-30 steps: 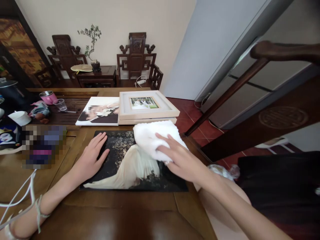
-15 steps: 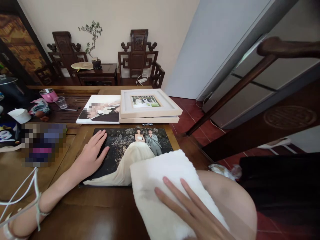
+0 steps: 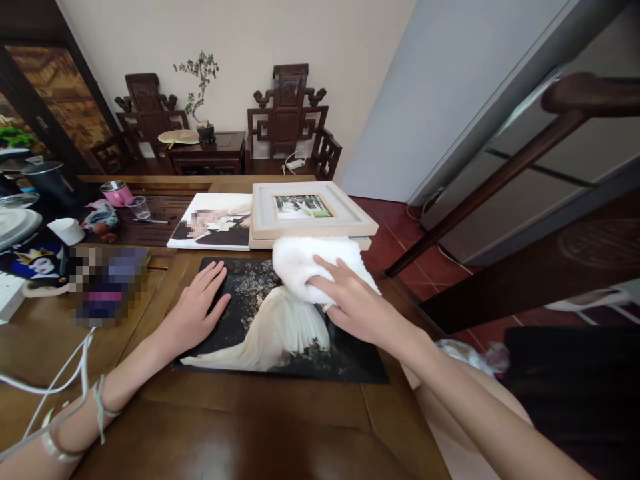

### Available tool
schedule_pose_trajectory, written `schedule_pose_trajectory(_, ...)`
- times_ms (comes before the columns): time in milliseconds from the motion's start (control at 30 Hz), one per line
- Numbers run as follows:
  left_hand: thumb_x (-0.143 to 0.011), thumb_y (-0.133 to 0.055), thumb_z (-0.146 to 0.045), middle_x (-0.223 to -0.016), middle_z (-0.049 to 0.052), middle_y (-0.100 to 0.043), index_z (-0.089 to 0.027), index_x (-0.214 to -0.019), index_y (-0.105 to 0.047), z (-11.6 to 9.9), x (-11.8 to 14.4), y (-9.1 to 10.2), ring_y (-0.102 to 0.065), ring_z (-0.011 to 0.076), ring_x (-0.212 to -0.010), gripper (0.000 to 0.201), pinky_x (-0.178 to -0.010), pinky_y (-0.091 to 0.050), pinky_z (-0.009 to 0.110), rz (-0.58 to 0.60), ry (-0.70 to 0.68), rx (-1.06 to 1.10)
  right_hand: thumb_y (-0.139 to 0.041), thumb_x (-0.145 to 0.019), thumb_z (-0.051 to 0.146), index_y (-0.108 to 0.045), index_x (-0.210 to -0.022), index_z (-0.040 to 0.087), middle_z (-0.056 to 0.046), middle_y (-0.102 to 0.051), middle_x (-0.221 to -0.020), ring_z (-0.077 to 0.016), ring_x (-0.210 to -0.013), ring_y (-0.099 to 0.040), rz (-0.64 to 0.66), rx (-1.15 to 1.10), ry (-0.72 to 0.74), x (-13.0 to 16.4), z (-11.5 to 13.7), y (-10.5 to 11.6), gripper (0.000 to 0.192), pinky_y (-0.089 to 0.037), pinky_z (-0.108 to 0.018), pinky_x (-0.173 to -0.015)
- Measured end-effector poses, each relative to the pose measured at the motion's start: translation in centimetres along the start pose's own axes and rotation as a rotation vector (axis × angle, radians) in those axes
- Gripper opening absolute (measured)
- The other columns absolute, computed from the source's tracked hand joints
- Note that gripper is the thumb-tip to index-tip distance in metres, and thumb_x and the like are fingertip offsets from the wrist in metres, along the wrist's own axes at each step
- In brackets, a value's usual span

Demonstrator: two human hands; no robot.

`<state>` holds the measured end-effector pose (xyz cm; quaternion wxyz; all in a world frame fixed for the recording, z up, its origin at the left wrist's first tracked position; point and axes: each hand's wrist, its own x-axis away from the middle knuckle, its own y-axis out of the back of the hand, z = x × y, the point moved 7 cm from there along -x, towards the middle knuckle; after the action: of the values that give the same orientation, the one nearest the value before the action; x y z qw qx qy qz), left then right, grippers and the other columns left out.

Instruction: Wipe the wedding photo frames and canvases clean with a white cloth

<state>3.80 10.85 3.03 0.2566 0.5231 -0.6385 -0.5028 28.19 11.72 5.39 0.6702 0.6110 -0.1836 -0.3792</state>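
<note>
head view: you sit at a brown wooden table [image 3: 240, 427] with a dark photo print [image 3: 280, 323] lying flat in front of you, its long side running left to right and a white gown spreading across the middle of it. your left hand [image 3: 197, 310] rests palm down on the print's left end, fingers [image 3: 213, 277] stretched out flat and slightly spread, gripping nothing, just pressing on the surface. your right hand [image 3: 353, 303] lies palm down on a white cloth [image 3: 313, 263] at the print's upper right part, fingers extended over the bunched fabric and pressing it onto the print rather than closing around it; the cloth covers the far right area of the picture and its far edge touches or nearly touches the stack behind it, you cannot tell which. just beyond the print, a pale framed photo [image 3: 310, 213] sits on top of another flat pale frame, and to the left of that stack, touching it, lies an unframed canvas print [image 3: 213, 223]. further left on the table stand a pink mug [image 3: 117, 193], a small clear cup [image 3: 141, 207] and a white cup [image 3: 69, 231], well apart from your hands. a white cable [image 3: 65, 383] crosses your left forearm near the wrist, where you wear a thin bracelet. against the far wall stand two carved dark wooden chairs with a small side table between them, bearing a potted plant [image 3: 200, 87].
</note>
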Motion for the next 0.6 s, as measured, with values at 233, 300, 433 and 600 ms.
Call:
schedule_pose_trajectory(233,-0.100,-0.034,-0.044,-0.156,0.013,-0.036,-0.016,-0.146,-0.039,-0.1,0.0,0.0,-0.027,0.0273,-0.146,0.055,-0.116,-0.029,0.055,-0.012,0.015,-0.004,-0.045,-0.062,-0.005,-0.067,-0.092,0.019,-0.015,-0.048,-0.147,-0.0355,-0.145,-0.019,-0.023,-0.006,0.076,5.2,5.4,0.6,0.044,-0.026,-0.067,-0.112)
schedule_pose_trajectory(300,-0.099,-0.033,-0.044,-0.156,0.013,-0.036,-0.015,-0.146,-0.039,-0.1,-0.1,-0.1,-0.027,0.0276,-0.147,0.056,-0.116,-0.029,0.055,-0.004,0.018,-0.009,-0.049,-0.067,-0.002,-0.066,-0.080,0.022,-0.012,-0.045,-0.150,-0.0343,-0.146,-0.015,-0.018,0.004,0.114,7.6,7.3,0.8,0.032,-0.025,-0.063,-0.115)
schedule_pose_trajectory(433,-0.099,-0.032,-0.047,-0.156,0.014,-0.035,-0.014,-0.147,-0.039,-0.1,-0.2,-0.1,-0.026,0.0283,-0.147,0.059,-0.117,-0.027,0.054,0.015,0.015,-0.011,-0.057,-0.073,0.003,-0.061,-0.065,0.024,-0.006,-0.041,-0.153,-0.0330,-0.146,-0.010,-0.048,-0.023,0.196,10.4,9.6,1.1,0.023,-0.024,-0.058,-0.117)
schedule_pose_trajectory(600,-0.099,-0.031,-0.049,-0.156,0.013,-0.035,-0.014,-0.147,-0.039,0.0,-0.2,-0.1,-0.027,0.0295,-0.147,0.060,-0.116,-0.027,0.056,0.013,0.008,-0.009,-0.050,-0.069,-0.002,-0.070,-0.087,0.023,-0.006,-0.039,-0.154,-0.0337,-0.145,-0.017,0.051,-0.059,0.136,7.0,8.0,0.6,0.036,-0.023,-0.062,-0.116)
